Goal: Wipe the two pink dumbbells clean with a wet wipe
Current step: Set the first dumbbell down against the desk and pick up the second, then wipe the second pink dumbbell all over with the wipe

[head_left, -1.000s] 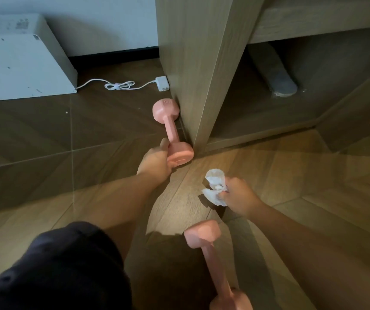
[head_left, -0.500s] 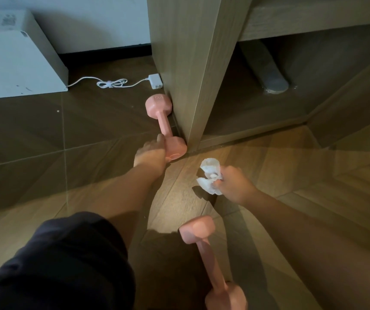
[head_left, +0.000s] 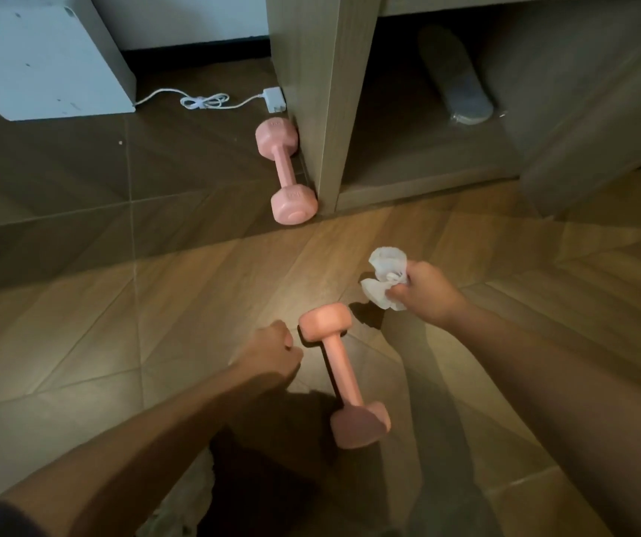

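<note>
Near dumbbell (head_left: 340,366): on the floor (head_left: 195,284), between both hands.
Far dumbbell (head_left: 285,168): on the floor, against the cabinet panel (head_left: 311,71).
Right hand (head_left: 425,292): pinches the crumpled wet wipe (head_left: 383,281).
Left hand (head_left: 272,352): fingers curled, empty, beside the near dumbbell.

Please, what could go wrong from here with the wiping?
1. The near pink dumbbell lies free on the wooden floor; the left hand is beside it, not holding, so wiping may push it away.
2. The crumpled white wet wipe in the right hand may clean little surface.
3. The white charger plug lies near the far pink dumbbell; moisture could reach it.
</note>
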